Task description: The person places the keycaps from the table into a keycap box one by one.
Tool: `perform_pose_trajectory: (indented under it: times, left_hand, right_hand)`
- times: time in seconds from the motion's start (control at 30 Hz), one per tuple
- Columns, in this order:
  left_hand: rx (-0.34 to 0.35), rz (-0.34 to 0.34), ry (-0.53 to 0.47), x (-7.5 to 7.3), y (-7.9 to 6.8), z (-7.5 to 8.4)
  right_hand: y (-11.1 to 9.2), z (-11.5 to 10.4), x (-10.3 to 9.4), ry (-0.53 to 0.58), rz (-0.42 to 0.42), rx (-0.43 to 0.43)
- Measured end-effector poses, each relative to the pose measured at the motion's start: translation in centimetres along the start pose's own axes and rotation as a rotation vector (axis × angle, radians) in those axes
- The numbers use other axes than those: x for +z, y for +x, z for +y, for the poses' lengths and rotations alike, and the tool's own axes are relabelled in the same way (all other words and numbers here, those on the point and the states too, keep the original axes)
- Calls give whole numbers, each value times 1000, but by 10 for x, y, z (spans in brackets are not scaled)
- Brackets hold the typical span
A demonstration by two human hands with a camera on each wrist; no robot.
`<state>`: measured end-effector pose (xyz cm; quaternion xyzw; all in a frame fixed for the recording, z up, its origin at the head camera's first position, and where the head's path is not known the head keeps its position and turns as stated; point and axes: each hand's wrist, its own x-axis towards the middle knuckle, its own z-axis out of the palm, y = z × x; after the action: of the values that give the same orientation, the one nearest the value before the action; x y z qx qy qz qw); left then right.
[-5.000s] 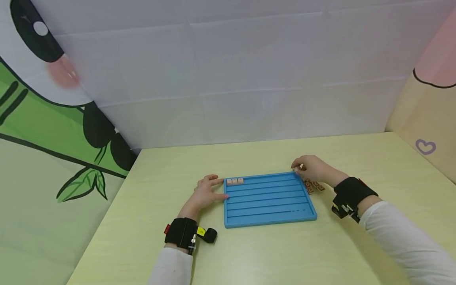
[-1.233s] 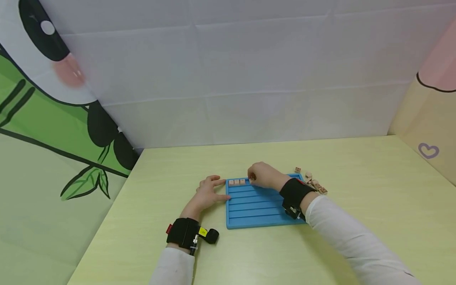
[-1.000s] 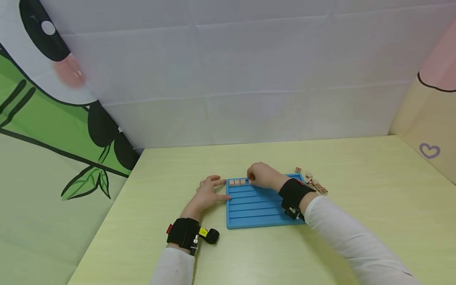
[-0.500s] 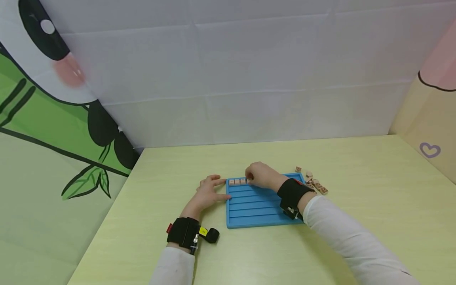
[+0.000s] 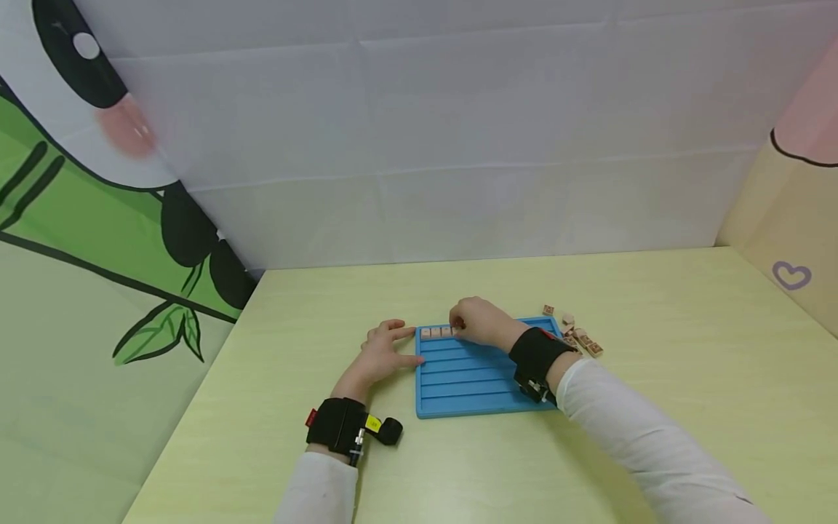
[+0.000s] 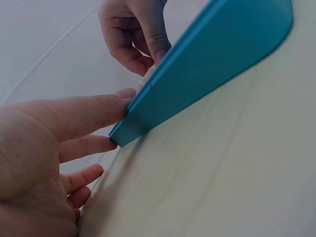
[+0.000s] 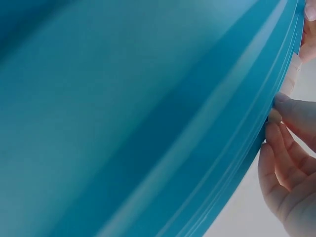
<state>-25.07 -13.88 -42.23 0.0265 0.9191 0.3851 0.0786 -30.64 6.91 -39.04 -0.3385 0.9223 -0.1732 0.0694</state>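
A blue ridged tray (image 5: 481, 384) lies on the table. Small wooden tiles (image 5: 436, 332) stand in a line at the left end of its far row. My left hand (image 5: 381, 355) touches the tray's left edge with extended thumb and fingers, at the far corner. Over the far row, my right hand (image 5: 484, 322) pinches a small wooden tile (image 7: 275, 116) between thumb and fingers, at the right end of the line. In the head view the fingers cover most of that tile. The left wrist view shows the tray's side wall (image 6: 197, 64) and both hands.
Several loose wooden tiles (image 5: 579, 340) lie in a cluster beyond the tray's right edge, some with dark markings. One tile (image 5: 548, 310) sits apart near the far right corner. A white cloth wall (image 5: 458, 145) rises behind the table (image 5: 406, 480).
From the tray's far right corner, my right hand has carried a tile leftward to the line. Lately it has slid slightly left, against the other tiles. My left hand has stayed at the edge.
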Motion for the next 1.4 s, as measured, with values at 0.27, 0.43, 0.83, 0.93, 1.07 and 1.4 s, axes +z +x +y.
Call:
perform_pose_trajectory:
  times: [0.27,0.43,0.83,0.93,1.07,1.4]
  left_hand:
    - [5,1,9,1,1,-2]
    - [16,0,21,1,2,-3]
    - [4,-4,-9,1,1,-1]
    - [6,0,-2,1,2,-2]
    - [13,3,12,1,3,-3]
    - [29,15,-6,0,-1,-2]
  right_hand:
    - [-1,-2,-1,-5,-1,-1]
    - [-1,-2,-1,-3,0,1]
    - [-5,-1,-4,-20,0,13]
    - [-6,0,-5,-24,2,13]
    - [-7,0,-6,-23,-1,9]
    - [-6,0,-3,-38,7,12]
